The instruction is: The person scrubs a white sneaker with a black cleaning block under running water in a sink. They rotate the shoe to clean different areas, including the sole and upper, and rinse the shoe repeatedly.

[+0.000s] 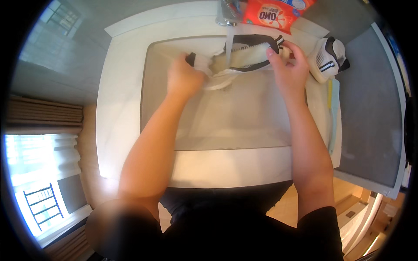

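A white shoe with dark collar trim (251, 67) is held under a running faucet (225, 22), over the grey rectangular sink (228, 120). Water falls into the shoe's opening. My right hand (292, 68) pinches the shoe's heel end by its striped pull tab, thumb at the inner edge. At the other end, my left hand (186, 76), blurred, grips the pale front part, with a small black piece showing at its fingers. Which part that black piece belongs to, I cannot tell. A second white shoe (329, 58) with black trim rests on the counter right of the sink.
An orange-red OMO detergent bag (274, 14) lies behind the sink, beside the faucet. A light-blue brush with yellow bristles (333, 111) lies along the right counter edge. The white marble-look counter (228, 169) surrounds the sink, and a grey panel (372, 107) stands at the right.
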{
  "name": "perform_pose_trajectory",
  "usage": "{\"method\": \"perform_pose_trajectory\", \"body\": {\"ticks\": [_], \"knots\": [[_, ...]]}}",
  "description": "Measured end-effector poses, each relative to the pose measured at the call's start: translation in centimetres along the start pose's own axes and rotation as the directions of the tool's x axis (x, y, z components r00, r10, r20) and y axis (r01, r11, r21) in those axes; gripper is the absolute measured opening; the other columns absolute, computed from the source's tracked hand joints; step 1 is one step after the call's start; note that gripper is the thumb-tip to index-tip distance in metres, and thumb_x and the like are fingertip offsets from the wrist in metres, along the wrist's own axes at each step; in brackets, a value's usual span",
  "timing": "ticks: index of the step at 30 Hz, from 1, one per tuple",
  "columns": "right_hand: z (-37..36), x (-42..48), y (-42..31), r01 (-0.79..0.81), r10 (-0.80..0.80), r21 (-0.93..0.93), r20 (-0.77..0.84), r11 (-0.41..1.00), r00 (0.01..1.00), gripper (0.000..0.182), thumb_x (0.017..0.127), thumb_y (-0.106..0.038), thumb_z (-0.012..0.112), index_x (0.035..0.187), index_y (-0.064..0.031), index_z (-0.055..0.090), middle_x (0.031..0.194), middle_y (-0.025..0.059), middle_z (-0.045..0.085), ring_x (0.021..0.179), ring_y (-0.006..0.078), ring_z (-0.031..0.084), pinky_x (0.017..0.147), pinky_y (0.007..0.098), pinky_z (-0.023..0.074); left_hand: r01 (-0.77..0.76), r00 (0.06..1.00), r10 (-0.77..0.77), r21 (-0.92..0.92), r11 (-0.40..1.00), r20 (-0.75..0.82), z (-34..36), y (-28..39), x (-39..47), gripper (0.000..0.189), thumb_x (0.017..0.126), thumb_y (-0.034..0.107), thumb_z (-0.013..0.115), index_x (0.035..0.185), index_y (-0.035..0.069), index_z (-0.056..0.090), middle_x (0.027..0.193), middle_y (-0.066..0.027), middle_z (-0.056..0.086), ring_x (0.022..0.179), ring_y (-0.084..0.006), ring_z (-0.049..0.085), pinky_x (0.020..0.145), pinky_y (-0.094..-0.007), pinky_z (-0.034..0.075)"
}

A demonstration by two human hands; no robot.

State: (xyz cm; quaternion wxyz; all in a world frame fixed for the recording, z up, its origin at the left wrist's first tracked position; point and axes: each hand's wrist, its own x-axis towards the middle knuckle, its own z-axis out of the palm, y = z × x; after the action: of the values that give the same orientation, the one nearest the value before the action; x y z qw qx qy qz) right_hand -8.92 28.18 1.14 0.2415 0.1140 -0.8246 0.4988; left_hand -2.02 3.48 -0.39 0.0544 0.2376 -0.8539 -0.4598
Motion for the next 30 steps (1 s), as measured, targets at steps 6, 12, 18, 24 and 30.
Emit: {"method": "perform_pose_trajectory", "body": {"ticks": [6,12,18,24,30], "knots": [[0.8,0.4,2.4,-0.258,0.213,0.245,0.194,0.934,0.957,0.042,0.081,-0.029,0.079,0.111,-0.0015,0.068,0.109,0.0077,0.068,0.093,0.0166,0.061,0.082,0.0309,0.0461,-0.182,0.931,0.168,-0.013,0.983,-0.324,-0.1,1.7,-1.2,0.033,0.075,0.001,0.066,0.108,-0.002,0.066,0.102,-0.0196,0.073,0.098,-0.0359,0.07,0.086,-0.0407,0.054],[0.4,-0.3,0.2,-0.463,0.367,0.325,0.316,0.824,0.875,0.04,0.081,-0.02,0.072,0.117,-0.0039,0.065,0.102,0.0034,0.066,0.089,0.0125,0.06,0.076,0.0282,0.0459,-0.4,0.788,0.332,-0.021,0.916,-0.519,0.1,1.8,-1.8,0.028,0.074,-0.008,0.061,0.1,0.001,0.064,0.093,-0.0145,0.071,0.088,-0.0305,0.068,0.082,-0.038,0.053],[0.2,-0.3,-0.1,-0.581,0.453,0.277,0.408,0.765,0.792,0.041,0.082,-0.018,0.068,0.121,-0.0088,0.061,0.096,0.0014,0.061,0.086,0.0126,0.058,0.071,0.0308,0.0468,-0.494,0.717,0.41,0.004,0.869,-0.564,0.3,1.3,-1.4,0.027,0.073,-0.01,0.061,0.098,0.001,0.064,0.089,-0.0137,0.068,0.082,-0.0302,0.067,0.078,-0.0376,0.054],[0.2,-0.4,-0.1,-0.638,0.503,0.203,0.459,0.743,0.732,0.038,0.083,-0.021,0.067,0.118,-0.0107,0.059,0.099,0.0013,0.061,0.09,0.0135,0.058,0.074,0.0331,0.0476,-0.51,0.707,0.418,-0.002,0.86,-0.571,0.4,1.2,-1.4,0.03,0.073,-0.013,0.061,0.098,0.003,0.064,0.088,-0.0124,0.067,0.081,-0.0272,0.066,0.076,-0.0351,0.053],[0.0,-0.4,0.1,-0.681,0.539,0.156,0.496,0.716,0.68,0.043,0.083,-0.025,0.065,0.123,-0.0103,0.057,0.107,0.0029,0.062,0.098,0.017,0.059,0.083,0.0382,0.0497,-0.531,0.706,0.44,-0.004,0.847,-0.555,0.3,1.3,-1.8,0.032,0.071,-0.015,0.058,0.097,0.004,0.063,0.087,-0.01,0.066,0.079,-0.0245,0.065,0.075,-0.0335,0.052]]}}
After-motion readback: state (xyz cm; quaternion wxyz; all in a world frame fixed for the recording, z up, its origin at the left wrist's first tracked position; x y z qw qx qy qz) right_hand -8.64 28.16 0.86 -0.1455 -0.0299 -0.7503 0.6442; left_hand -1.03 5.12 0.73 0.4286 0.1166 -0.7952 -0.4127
